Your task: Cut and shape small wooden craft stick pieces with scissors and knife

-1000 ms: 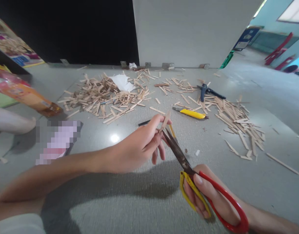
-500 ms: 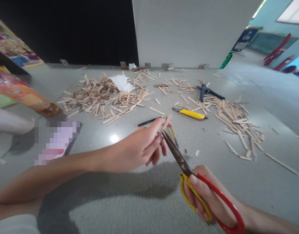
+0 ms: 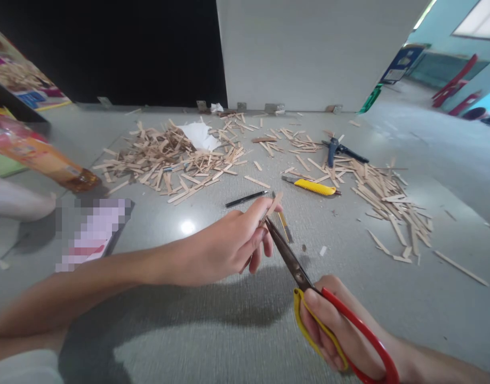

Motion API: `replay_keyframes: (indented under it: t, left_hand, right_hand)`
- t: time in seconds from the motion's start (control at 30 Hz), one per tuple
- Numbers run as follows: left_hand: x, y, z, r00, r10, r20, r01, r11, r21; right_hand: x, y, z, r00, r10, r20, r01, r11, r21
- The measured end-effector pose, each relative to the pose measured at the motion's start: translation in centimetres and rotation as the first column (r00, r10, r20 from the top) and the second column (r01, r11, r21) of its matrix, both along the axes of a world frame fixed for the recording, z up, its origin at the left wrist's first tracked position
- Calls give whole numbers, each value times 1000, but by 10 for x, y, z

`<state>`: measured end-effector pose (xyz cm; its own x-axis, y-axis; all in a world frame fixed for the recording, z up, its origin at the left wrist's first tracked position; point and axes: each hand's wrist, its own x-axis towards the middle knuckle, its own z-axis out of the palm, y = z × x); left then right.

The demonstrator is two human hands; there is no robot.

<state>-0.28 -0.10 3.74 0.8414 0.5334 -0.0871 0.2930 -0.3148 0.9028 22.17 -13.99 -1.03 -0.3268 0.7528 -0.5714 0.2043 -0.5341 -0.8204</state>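
My left hand (image 3: 224,245) pinches a flat wooden stick (image 3: 274,204) between thumb and forefinger, its free end slanting up to the right. My right hand (image 3: 344,325) grips a pair of scissors (image 3: 295,266) with one red and one yellow handle. The blades point up and left, nearly together, and their tips meet the stick by my left thumb. Beneath the left fingertips lies a thin yellow-and-grey tool (image 3: 285,226), partly hidden. Just behind that hand is a black pen (image 3: 246,199).
Loose wooden sticks lie in a left pile (image 3: 149,160) and a right pile (image 3: 388,200). A yellow utility knife (image 3: 311,185) and dark blue cutters (image 3: 344,152) lie between. White tissue (image 3: 200,137) tops the left pile. An orange bottle (image 3: 45,154) and another person's limb (image 3: 16,198) are left.
Both hands have lowered very slightly, and the scissor blades look a little closer together. More of the black pen shows behind my left hand.
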Motion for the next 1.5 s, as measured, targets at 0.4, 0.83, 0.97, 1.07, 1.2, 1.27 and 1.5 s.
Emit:
replay_keyframes:
  t: [0.4,0.83,0.97,1.07,1.2,1.27,1.5]
  left_hand:
    - [-2,2,6,1000,-20,-11,20,1000,14]
    - [-14,12,20,987,-81,-137,86,996,27]
    - [-15,20,23,975,-138,-174,137,990,-16]
    - [-16,28,25,961,-170,-216,174,985,-1]
    - [-19,36,25,941,-191,-281,196,981,-8]
    - [-19,37,25,954,-174,-246,161,984,-73]
    - [-10,24,21,996,-51,-79,34,980,-197]
  right_hand:
    - [2,4,3,1000,-2,-8,2,999,54]
    - [3,8,13,998,41,-50,-38,998,51]
    - [2,7,13,999,29,-28,-30,999,-22]
    - [2,9,12,1000,30,-8,-30,998,-55]
    - [3,13,9,998,10,-60,-11,1000,-25]
    - [4,13,7,996,-42,-84,41,999,-6]
    - [6,7,1,992,-61,-113,76,989,129]
